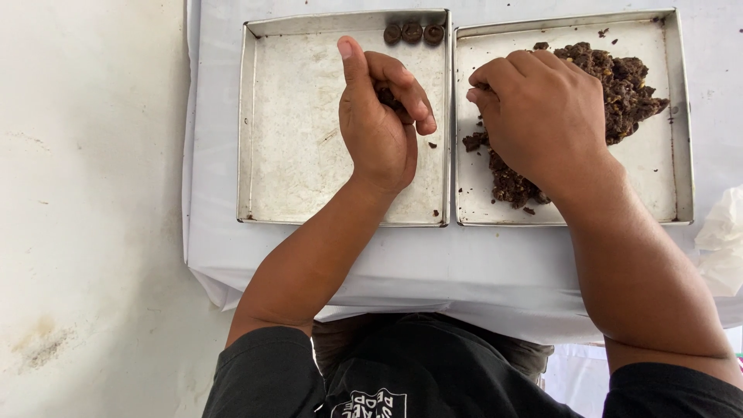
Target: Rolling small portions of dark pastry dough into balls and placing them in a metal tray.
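Fingers (402, 81) curl around brown mixture (387, 97); 3 balls (412, 33) on tray (267, 124).

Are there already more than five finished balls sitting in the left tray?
No: only three dark round balls sit in a row at the far edge of the left tray.

White-clothed table (464, 263): two metal trays (267, 124) side by side.
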